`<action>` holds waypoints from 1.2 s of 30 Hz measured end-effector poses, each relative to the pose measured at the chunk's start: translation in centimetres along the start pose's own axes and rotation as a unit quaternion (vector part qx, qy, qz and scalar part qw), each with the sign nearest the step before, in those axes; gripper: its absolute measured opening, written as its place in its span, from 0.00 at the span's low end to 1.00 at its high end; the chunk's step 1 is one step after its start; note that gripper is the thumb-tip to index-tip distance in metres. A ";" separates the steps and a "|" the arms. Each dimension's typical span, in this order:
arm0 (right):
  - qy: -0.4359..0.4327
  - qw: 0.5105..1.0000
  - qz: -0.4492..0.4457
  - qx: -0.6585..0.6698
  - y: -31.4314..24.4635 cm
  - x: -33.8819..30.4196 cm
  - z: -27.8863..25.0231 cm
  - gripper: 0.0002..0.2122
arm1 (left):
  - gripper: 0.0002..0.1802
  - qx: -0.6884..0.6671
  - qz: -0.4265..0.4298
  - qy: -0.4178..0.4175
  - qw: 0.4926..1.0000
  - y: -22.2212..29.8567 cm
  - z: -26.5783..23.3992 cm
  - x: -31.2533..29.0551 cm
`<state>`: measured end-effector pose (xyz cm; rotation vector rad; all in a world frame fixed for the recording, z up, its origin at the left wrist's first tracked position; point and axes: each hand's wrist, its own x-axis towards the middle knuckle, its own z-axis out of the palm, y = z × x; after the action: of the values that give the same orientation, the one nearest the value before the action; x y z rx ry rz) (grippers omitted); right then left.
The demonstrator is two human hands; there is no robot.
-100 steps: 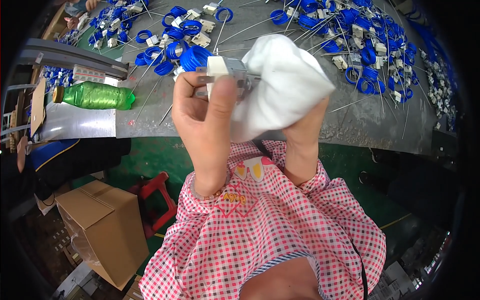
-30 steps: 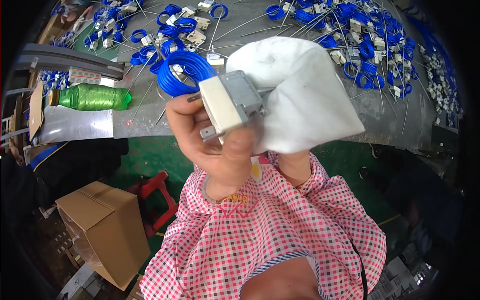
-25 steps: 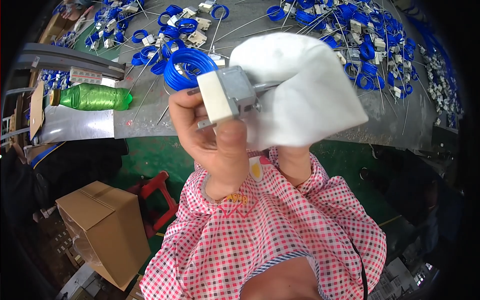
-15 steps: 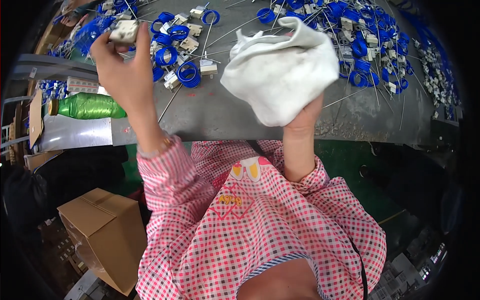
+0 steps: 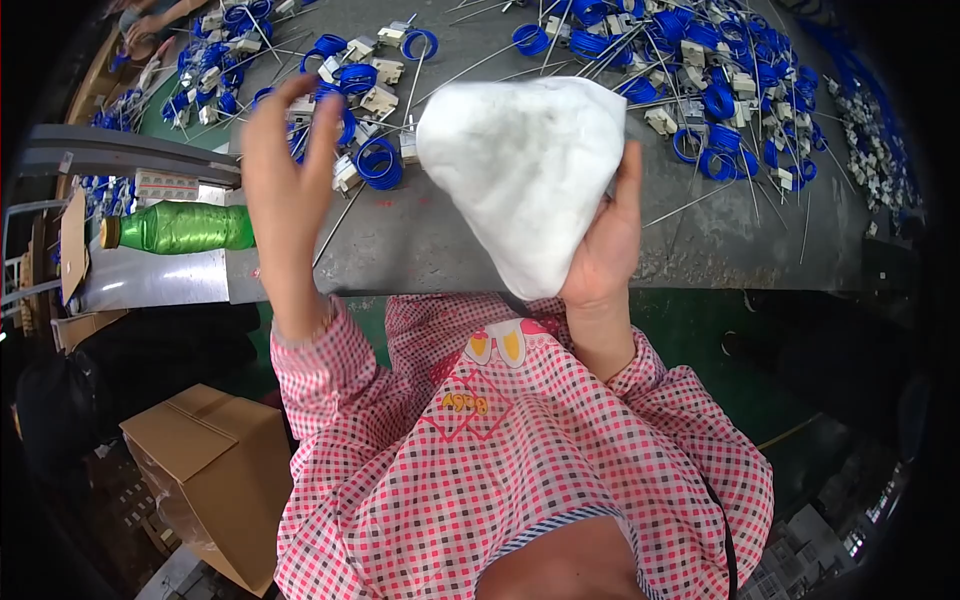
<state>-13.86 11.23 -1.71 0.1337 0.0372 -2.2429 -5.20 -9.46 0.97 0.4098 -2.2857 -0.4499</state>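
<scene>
My right hand point(image 5: 610, 240) holds up a white cloth point(image 5: 520, 165), its fingers mostly hidden behind the folds. To the left, my left hand point(image 5: 290, 170) is raised over the table, slightly blurred, its fingers apart with nothing visible between them. Just beyond the left fingers lies a group of white blocks with blue coils point(image 5: 378, 163) and thin metal rods. More such parts form a large pile point(image 5: 720, 100) to the right of the cloth.
A green bottle point(image 5: 190, 228) lies on its side at the left, near a grey metal rail point(image 5: 130, 148). Below the table on the left stands a cardboard box point(image 5: 215, 460). Another person's hand point(image 5: 145, 28) shows at the far left. The grey table point(image 5: 440, 245) ends close to me.
The white block with the blue coil has left my left hand, which has moved right and opened. The cloth has shifted slightly left and toward me, and its shape has changed.
</scene>
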 end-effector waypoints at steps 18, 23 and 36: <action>-0.026 0.996 0.036 -0.071 -2.4 0.3 -2.5 0.28 | 0.45 0.249 -0.160 0.346 0.890 -3.5 -5.8 -5.4; -0.088 0.995 -0.018 -0.044 -2.0 -0.7 -2.7 0.27 | 0.52 0.001 -0.246 0.253 0.936 -12.4 -5.9 -8.8; -0.059 0.963 -0.175 -0.197 -0.8 -0.5 0.8 0.24 | 0.30 -0.062 -0.128 0.173 0.975 -3.4 -7.9 -8.1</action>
<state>-14.18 12.06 -0.90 -0.2410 0.4715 -2.5405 6.45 -10.59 -0.34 0.6698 -1.8645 -0.5954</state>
